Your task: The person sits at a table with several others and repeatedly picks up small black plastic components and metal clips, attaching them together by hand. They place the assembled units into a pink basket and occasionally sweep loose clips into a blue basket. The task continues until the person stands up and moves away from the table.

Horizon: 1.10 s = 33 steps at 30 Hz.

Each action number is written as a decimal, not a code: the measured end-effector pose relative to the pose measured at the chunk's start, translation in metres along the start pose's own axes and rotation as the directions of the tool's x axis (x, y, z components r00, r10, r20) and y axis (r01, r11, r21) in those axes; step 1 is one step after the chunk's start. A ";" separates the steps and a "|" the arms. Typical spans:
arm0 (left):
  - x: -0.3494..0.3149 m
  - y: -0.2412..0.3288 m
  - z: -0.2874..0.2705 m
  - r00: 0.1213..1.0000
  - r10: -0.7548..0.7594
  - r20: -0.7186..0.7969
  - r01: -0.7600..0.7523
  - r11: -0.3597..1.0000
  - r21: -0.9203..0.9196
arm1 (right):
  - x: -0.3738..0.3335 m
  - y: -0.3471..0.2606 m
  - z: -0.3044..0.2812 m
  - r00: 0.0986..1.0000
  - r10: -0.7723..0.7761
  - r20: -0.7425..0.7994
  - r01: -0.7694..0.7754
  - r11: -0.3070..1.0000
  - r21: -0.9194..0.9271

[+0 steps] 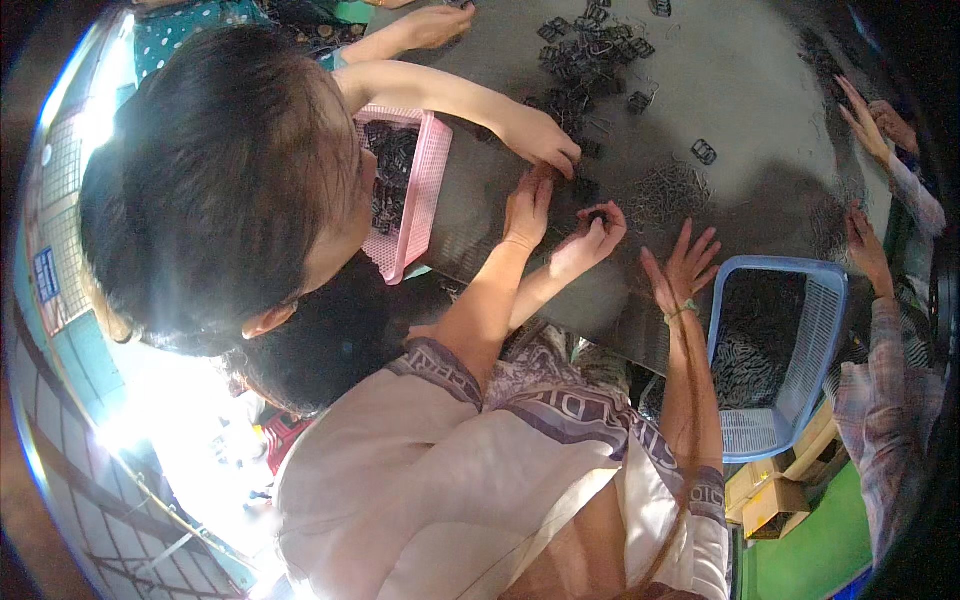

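Note:
Out over the grey table, my left hand has its fingers bent together near a few dark pieces. What they hold, if anything, is hidden. My right hand hovers at the table's near side, its fingers spread and nothing in it. Just beyond it lies a heap of small metal hooks. A loose black buckle lies past that heap. Further off is a pile of black plastic buckles mixed with hooks.
A co-worker leans in from the left, one hand beside my left hand, the other pinching a dark piece. Pink basket of black parts stands left; blue basket of black parts, right. Other people's hands work at right.

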<state>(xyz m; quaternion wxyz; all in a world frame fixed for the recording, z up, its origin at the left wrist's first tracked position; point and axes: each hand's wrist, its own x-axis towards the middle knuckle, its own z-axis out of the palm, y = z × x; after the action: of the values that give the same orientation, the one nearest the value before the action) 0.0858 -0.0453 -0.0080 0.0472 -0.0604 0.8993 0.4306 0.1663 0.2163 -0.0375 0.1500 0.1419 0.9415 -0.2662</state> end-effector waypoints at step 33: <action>-0.063 0.037 0.052 0.919 0.324 0.227 -0.395 0.785 0.478 | -0.042 0.010 -0.015 0.967 -0.143 -0.212 0.126 0.988 -0.092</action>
<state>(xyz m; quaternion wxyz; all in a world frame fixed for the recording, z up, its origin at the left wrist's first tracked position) 0.1444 0.0223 -0.0035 0.0380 0.1557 0.9708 0.1785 0.2051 0.2248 -0.0145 0.0327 0.1002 0.9694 -0.2216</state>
